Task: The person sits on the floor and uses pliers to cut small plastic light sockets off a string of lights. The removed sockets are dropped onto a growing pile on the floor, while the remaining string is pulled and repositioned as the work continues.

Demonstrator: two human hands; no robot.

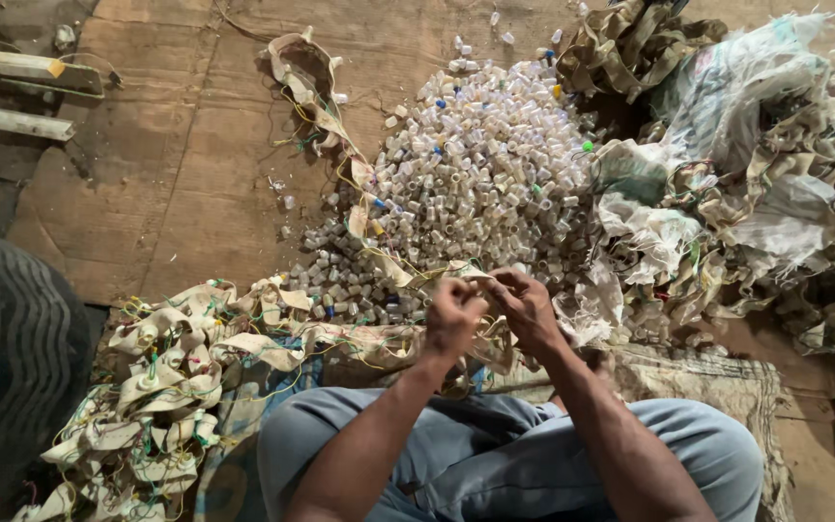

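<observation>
Both your hands meet above your knees: your left hand (452,317) is clenched and your right hand (526,307) pinches, each grip grasping the same cream fabric strip (379,253) with wires. This strip runs away from you over the cardboard floor (186,164). Just behind it lies a big pile of small pale plastic caps (480,164). Tangled strips (161,387) lie at your left side, more at right.

Bare forearms, grey-blue trousers (495,454)
</observation>
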